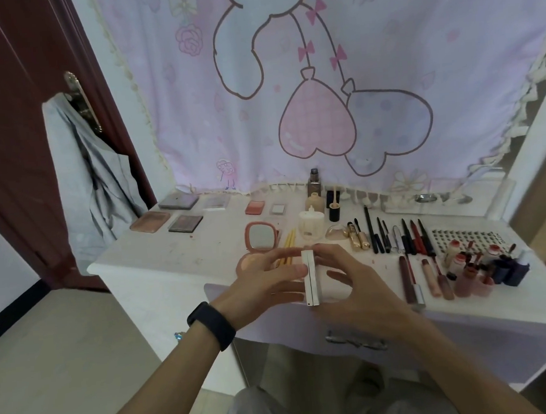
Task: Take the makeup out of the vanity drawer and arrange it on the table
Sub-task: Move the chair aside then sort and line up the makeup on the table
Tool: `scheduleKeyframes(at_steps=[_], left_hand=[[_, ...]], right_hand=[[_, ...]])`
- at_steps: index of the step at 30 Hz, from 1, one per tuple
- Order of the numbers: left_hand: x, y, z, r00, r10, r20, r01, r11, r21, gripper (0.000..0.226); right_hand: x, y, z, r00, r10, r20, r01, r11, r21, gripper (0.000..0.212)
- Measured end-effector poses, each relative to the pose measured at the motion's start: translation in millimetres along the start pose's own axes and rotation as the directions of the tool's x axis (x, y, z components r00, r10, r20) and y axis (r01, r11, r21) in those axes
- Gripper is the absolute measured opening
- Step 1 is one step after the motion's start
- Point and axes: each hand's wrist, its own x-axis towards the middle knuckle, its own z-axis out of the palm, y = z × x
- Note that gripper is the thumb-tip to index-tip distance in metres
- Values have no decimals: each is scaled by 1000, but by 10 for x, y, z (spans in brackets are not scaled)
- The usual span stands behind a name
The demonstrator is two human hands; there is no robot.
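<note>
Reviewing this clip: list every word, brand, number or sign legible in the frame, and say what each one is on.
No text can be read in this frame.
gold tubes: any print is too small and blurred to read.
white case, pinched between left hand and right hand: no print shows.
curtain: cartoon drawings only, no words.

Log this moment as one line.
left hand: holds white case | right hand: holds white case | table: palettes, pencils, bottles laid out
</note>
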Motion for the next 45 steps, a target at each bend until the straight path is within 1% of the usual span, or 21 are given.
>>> scheduleKeyframes(at_steps=[3, 4, 5, 6, 7, 8, 9, 10, 12, 15, 17, 19, 22, 24, 26, 29, 33, 36, 39, 42, 45], left_hand=[[-12, -27, 24, 986, 136, -102, -117, 979, 168, 64], [-18, -34, 31, 974, 191, -126, -155, 956, 249, 67], [-29, -41, 35, 960, 247, -133, -192, 925, 328, 69], [-37, -54, 36, 946, 298, -129, -227, 891, 393, 69], [-46, -67, 39, 932, 341, -121, -258, 861, 438, 68], [-53, -83, 41, 920, 375, -114, -282, 836, 471, 66], [-58, -96, 47, 910, 401, -105, -300, 812, 501, 66], [-59, -115, 57, 903, 420, -92, -311, 786, 534, 68], [-60, -156, 76, 886, 460, -54, -337, 720, 607, 73], [-63, -180, 91, 867, 498, 14, -369, 624, 689, 79], [-66, -182, 89, 872, 488, 29, -366, 611, 702, 81], [-70, -192, 74, 898, 440, 28, -343, 658, 671, 79], [-74, -198, 55, 955, 296, -4, -255, 831, 494, 74], [-53, -201, 40, 973, 228, -39, -195, 899, 392, 68], [-38, -178, 47, 979, 187, -82, -149, 928, 341, 60], [-17, -162, 61, 978, 176, -116, -131, 938, 321, 57], [7, -185, 50, 970, 202, -135, -150, 934, 324, 67], [26, -179, 45, 964, 218, -150, -162, 934, 318, 73], [33, -172, 51, 956, 233, -179, -170, 936, 310, 69], [30, -170, 42, 938, 253, -236, -164, 926, 339, 67], [16, -151, 12, 932, 279, -233, -168, 899, 404, 67]], right_hand=[[1, 44, -43, 994, 97, 56, -96, 995, -20, 90], [10, 69, -62, 984, 163, 77, -166, 985, 45, 93], [23, 93, -73, 967, 238, 86, -250, 954, 168, 91], [36, 113, -76, 942, 325, 84, -334, 882, 331, 84], [45, 128, -80, 908, 408, 98, -403, 782, 475, 73], [57, 141, -82, 874, 469, 124, -449, 685, 573, 59], [64, 143, -77, 849, 502, 167, -490, 629, 603, 52], [57, 150, -65, 829, 517, 215, -531, 604, 595, 53], [62, 171, -43, 817, 511, 268, -566, 620, 543, 58], [100, 201, -48, 852, 472, 225, -515, 682, 519, 64], [111, 198, -51, 873, 454, 181, -477, 711, 517, 61], [111, 201, -42, 893, 419, 161, -440, 744, 502, 52], [92, 170, -27, 922, 365, 131, -381, 791, 479, 42], [80, 101, -22, 932, 345, 108, -356, 824, 440, 46], [65, 57, -14, 945, 312, 99, -325, 859, 395, 53], [43, 15, -5, 963, 251, 102, -271, 895, 355, 51], [43, -38, -15, 978, 197, 65, -207, 927, 314, 53], [57, -34, -22, 985, 164, 56, -173, 951, 254, 45], [75, -25, -17, 991, 126, 37, -131, 975, 182, 38], [89, -41, 7, 994, 104, 24, -107, 986, 126, 35], [92, -66, 27, 998, 68, 20, -68, 997, 43, 38]])
